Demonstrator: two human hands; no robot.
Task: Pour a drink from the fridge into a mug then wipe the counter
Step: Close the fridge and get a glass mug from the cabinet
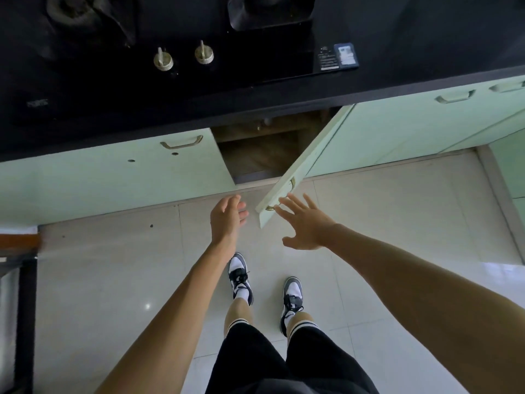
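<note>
The right hand (308, 226) is held wide open, its fingers (294, 202) straight and spread and the thumb splayed out; nothing is gripped. Its fingertips are brought up to the free end of the open cabinet door (309, 163), just beside the brass handle (293, 182) (whether skin actually meets metal cannot be told). The left hand (227, 217) is seen just left of that door's free end. It is also open, with the fingers loosely together and slightly bent, and nothing is held or touched.

The door is swung outward over the pale floor tiles (397, 209), and the dark cupboard interior (255, 155) is exposed directly behind it. Above the door the black counter (426, 38) is stretched across the view, with a hob (255, 61) set into it. Two metal knobs (163, 59) are placed up and left of the door, and a blue label (345, 56) is stuck above it. A closed pale-green door (113, 172) is fitted left of the open one. Below the open door, two grey-and-white shoes (241, 278) are planted on the tiles.
</note>
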